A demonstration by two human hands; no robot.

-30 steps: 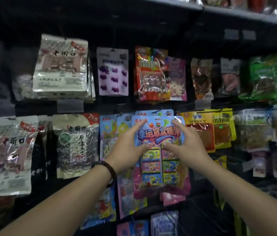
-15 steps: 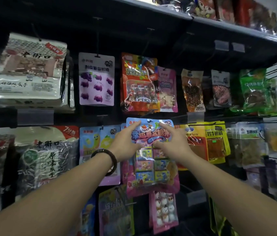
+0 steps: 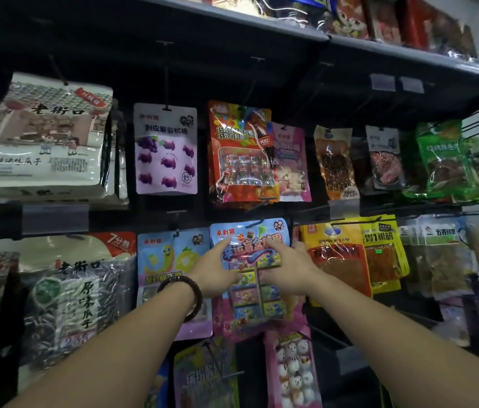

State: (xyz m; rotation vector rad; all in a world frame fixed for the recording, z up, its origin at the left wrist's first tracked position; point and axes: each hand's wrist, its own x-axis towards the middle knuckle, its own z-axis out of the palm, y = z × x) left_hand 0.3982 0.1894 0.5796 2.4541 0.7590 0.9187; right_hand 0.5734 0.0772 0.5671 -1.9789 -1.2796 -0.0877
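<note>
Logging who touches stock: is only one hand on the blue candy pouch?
No, the left hand and the right hand both rest on the blue candy pouch.

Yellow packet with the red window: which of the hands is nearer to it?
Right. The right hand is at the right edge of the blue bag, fingertips almost at the yellow packet. The left hand is farther left, on the bag's left half.
</note>
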